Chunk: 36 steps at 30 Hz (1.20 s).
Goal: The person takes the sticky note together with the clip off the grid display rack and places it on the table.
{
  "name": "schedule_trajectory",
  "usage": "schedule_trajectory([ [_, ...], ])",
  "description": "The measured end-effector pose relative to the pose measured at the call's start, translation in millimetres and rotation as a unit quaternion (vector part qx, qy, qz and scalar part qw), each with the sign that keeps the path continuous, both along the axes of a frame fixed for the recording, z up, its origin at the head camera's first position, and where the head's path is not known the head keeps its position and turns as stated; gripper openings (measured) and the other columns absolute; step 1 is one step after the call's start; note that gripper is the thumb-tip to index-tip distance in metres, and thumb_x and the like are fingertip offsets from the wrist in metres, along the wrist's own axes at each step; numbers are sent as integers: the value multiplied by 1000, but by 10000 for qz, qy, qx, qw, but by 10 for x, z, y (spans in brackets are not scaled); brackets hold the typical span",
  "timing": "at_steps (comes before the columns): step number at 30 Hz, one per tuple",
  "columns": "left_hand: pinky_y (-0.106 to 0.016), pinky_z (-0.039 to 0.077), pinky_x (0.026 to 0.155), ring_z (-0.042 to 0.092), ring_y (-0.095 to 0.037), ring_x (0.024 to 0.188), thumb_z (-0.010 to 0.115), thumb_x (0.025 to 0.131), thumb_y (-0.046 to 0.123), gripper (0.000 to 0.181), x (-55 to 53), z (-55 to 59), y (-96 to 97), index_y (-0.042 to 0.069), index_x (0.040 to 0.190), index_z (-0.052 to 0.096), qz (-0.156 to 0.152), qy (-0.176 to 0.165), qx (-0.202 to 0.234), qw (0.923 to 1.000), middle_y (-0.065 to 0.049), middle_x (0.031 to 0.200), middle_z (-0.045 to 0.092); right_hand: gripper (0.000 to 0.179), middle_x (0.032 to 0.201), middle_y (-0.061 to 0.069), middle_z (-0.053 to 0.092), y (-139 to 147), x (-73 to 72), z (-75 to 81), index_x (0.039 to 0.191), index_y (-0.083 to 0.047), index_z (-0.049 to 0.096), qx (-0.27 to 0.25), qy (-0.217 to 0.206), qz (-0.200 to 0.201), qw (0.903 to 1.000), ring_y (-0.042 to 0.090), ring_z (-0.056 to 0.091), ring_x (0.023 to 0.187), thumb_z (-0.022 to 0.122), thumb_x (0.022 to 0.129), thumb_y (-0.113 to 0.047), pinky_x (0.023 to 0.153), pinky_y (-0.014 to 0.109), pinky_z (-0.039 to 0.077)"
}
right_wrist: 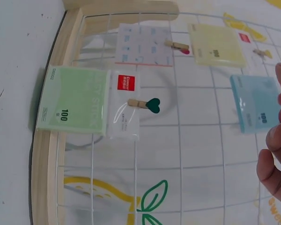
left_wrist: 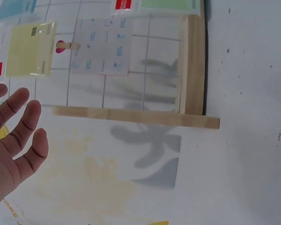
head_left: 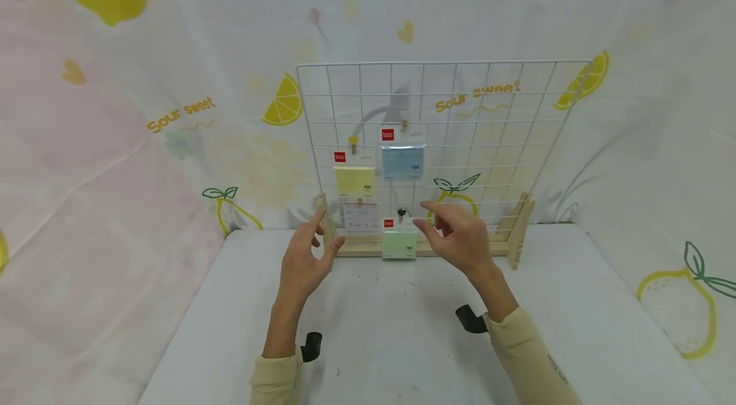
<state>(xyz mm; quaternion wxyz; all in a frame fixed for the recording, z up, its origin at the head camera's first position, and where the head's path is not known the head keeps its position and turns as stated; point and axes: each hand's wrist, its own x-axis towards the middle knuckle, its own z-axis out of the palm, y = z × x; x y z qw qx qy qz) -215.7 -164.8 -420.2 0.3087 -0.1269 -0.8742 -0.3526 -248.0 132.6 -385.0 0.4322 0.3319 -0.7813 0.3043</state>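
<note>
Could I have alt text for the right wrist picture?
A green sticky-note pack hangs on a wire grid from a heart-topped wooden clothespin. A yellow pack, a blue pack and a printed sheet also hang there; the right hand shows at the right edge.

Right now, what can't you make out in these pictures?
Head view: wording on the printed sheet, too small to read.
Left wrist view: part of the green pack, cut off by the top edge.
Right wrist view: part of the blue pack, hidden behind the right hand.
</note>
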Motion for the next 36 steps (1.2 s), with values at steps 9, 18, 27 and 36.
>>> schedule_trajectory([
  [9,-35,42,63,54,-26,83,74,90,33,63,-37,14,0,11,144,50,-43,-84,26,10000,-6,102,57,39,64,2,55,-20,-41,21,108,-5,74,-75,-1,-27,10000,14,46,55,68,93,-40,47,29,39],
  [18,-34,42,62,52,-23,82,74,90,33,64,-52,43,-12,8,144,50,0,49,-2,10000,-6,101,58,35,62,-1,56,-42,-70,79,109,-6,74,-134,50,-124,9998,12,46,54,83,77,-18,47,30,38],
  [27,-34,42,61,53,-23,82,76,88,31,65,-87,79,-8,6,143,50,56,136,-42,9999,-8,100,58,35,60,-1,53,-97,-126,122,110,-8,74,-278,190,-89,9994,13,44,52,83,77,-18,47,30,35],
  [36,-34,41,61,52,-24,82,75,90,29,65,-106,151,15,10,145,48,-26,90,-8,10000,-7,102,57,35,60,2,51,-172,-125,161,111,-7,73,-336,206,8,9992,14,41,52,82,78,-17,47,30,35],
])
